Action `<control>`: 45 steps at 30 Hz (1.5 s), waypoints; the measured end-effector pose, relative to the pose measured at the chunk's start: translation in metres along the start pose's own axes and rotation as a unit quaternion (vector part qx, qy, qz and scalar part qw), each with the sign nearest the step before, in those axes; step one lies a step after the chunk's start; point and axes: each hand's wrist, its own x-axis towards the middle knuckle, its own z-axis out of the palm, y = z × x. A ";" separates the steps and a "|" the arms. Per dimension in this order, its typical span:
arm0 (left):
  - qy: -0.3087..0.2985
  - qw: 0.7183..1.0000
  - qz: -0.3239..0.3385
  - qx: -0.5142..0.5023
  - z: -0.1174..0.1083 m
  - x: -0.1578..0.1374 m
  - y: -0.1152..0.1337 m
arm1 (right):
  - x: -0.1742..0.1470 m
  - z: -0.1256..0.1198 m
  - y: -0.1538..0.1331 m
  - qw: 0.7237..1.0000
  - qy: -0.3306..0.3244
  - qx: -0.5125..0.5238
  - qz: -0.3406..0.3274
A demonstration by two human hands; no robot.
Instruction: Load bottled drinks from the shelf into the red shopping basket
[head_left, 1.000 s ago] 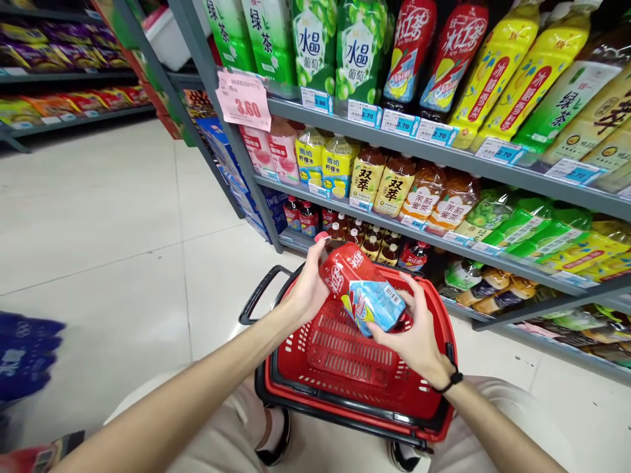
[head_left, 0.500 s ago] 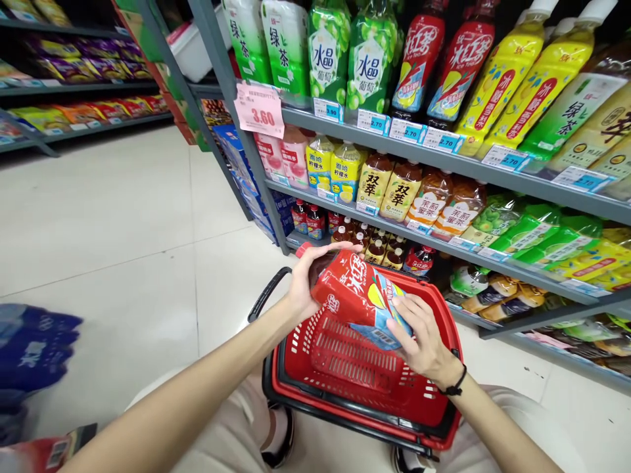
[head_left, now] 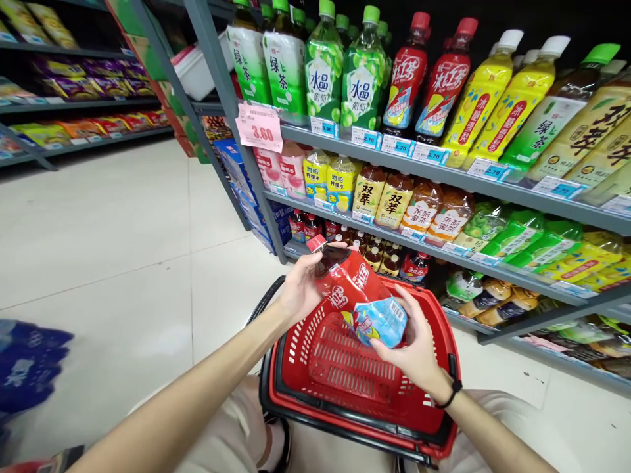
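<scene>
A large bottle of iced tea with a red and blue label and a red cap lies tilted between my two hands. My left hand is closed around its neck end, the fingers partly hidden behind it. Around the base end curls my right hand, thumb below and fingers above; a black band circles that wrist. Beneath the bottle stands a red shopping basket with slotted walls and black handles, on the floor between my legs.
Drink shelves rise ahead and to the right, filled with bottles and price tags. A pink price card hangs at the shelf's left end. Blue wrapped packs sit on the floor at left. Snack shelves stand beyond the pale tiled floor.
The bottle has been rolled in my hands, so its label has turned and the barcode now faces up near the base. My view has tilted up slightly, showing more bottle caps.
</scene>
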 end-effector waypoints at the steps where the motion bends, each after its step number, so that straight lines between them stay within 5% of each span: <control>1: 0.005 1.000 -0.003 0.004 0.000 0.000 0.000 | 0.000 0.002 -0.001 0.997 -0.005 0.061 0.041; 6: 0.010 1.000 -0.015 0.019 0.003 0.001 -0.002 | 0.004 0.005 -0.004 0.950 0.030 0.239 0.201; 16: -0.047 0.998 -0.008 0.034 0.010 -0.001 -0.009 | 0.005 0.012 -0.021 0.794 0.015 0.417 0.442; 23: -0.033 0.997 -0.020 0.067 0.019 0.003 -0.009 | -0.010 0.009 -0.006 0.811 -0.109 0.402 0.410; 31: 0.059 0.991 -0.093 0.080 0.005 0.017 -0.018 | -0.003 0.012 -0.024 0.772 -0.077 0.449 0.444; 35: 0.033 0.982 -0.115 0.146 -0.011 0.023 -0.017 | 0.000 0.013 -0.024 0.799 -0.005 0.402 0.447; 40: -0.039 0.954 -0.126 0.271 -0.032 0.023 -0.011 | 0.003 0.016 0.005 0.843 -0.050 0.233 0.482; 43: -0.049 0.921 -0.134 0.362 -0.040 0.022 -0.008 | 0.015 0.009 0.020 0.902 -0.174 -0.064 0.390; 45: -0.064 0.897 -0.119 0.421 -0.045 0.022 -0.012 | 0.025 -0.003 0.022 0.892 -0.232 -0.241 0.305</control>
